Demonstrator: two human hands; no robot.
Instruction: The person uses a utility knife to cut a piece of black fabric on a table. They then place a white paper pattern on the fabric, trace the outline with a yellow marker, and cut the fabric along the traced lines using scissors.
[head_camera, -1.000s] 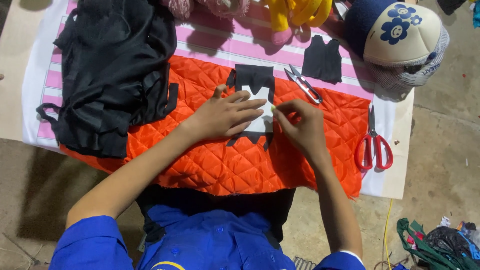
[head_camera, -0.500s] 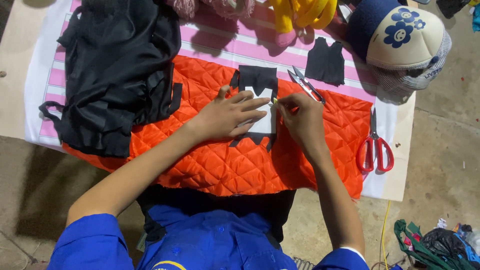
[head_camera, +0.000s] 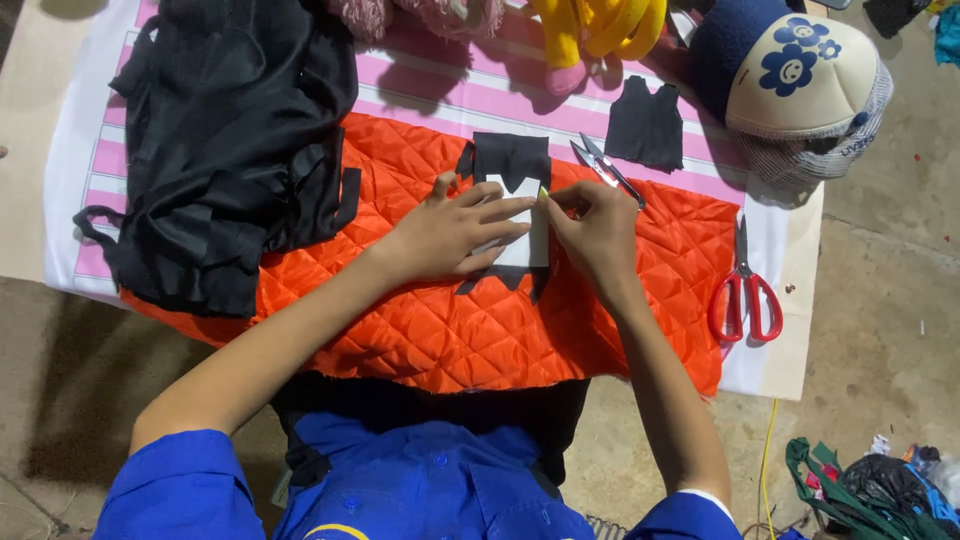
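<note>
the left hand (head_camera: 455, 232) lies flat, fingers spread, pressing down on a white pattern piece (head_camera: 528, 232) that sits on top of a black cut-out shape (head_camera: 512, 160). its grip is open and wraps around nothing; the palm and fingers simply weigh on the paper. the right hand (head_camera: 592, 228) is just beside it at the right edge of the same white piece, its grip pinched shut on a small yellowish marker (head_camera: 543, 193), thumb and forefinger tight together, the tip touching the upper right corner of the white piece. what sort of marker it is cannot be told.

the white piece and the black shape both rest on a sheet of orange quilted fabric (head_camera: 420, 320), which covers the middle of the surface (head_camera: 790, 360) and hangs a little over its near edge. beneath the orange fabric lies a pink and white striped cloth (head_camera: 430, 95).

left of the hands, a heap of black fabric with straps (head_camera: 230, 150) overlaps the orange sheet. a small pair of snips (head_camera: 605, 170) lies just above the right hand, and a second black cut piece (head_camera: 645, 125) is near them. red-handled scissors (head_camera: 743, 290) lie at the right, apart from the hands. a cap with blue flowers (head_camera: 800, 85) sits at the far right corner, and a yellow soft toy (head_camera: 595, 25) at the far edge.
</note>
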